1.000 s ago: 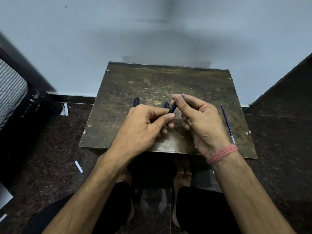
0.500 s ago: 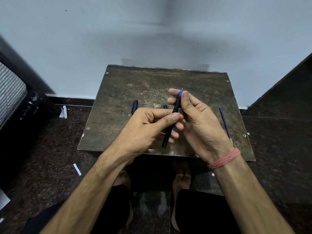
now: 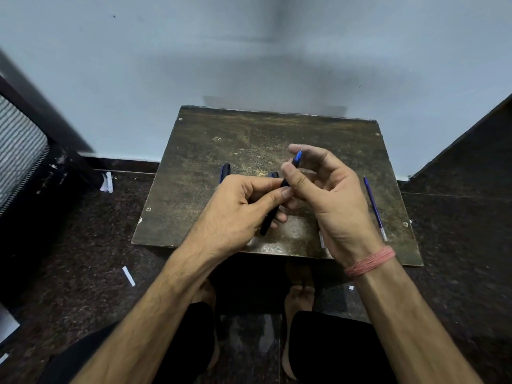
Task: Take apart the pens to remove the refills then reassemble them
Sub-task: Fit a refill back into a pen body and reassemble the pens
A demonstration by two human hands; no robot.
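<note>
A dark pen [image 3: 270, 220] with a blue tip end [image 3: 297, 157] is held upright and tilted above the worn brown board [image 3: 210, 151]. My left hand [image 3: 238, 212] grips the pen's lower barrel. My right hand [image 3: 327, 195] pinches its upper part between thumb and fingers, with the blue tip sticking out above. A loose blue refill [image 3: 374, 207] lies on the board to the right of my right hand. Behind my left hand, a dark pen part [image 3: 225, 172] lies on the board. Another dark piece [image 3: 274, 175] shows just behind my fingers.
The board rests low on a dark speckled floor [image 3: 83, 245], against a pale wall. White paper scraps [image 3: 128, 275] lie on the floor at left. A striped object [image 3: 19, 145] stands at the far left. My knees and bare feet show below the board.
The pen has been turned more upright and its barrel now shows below my left hand. My right hand has slid up toward the blue tip.
</note>
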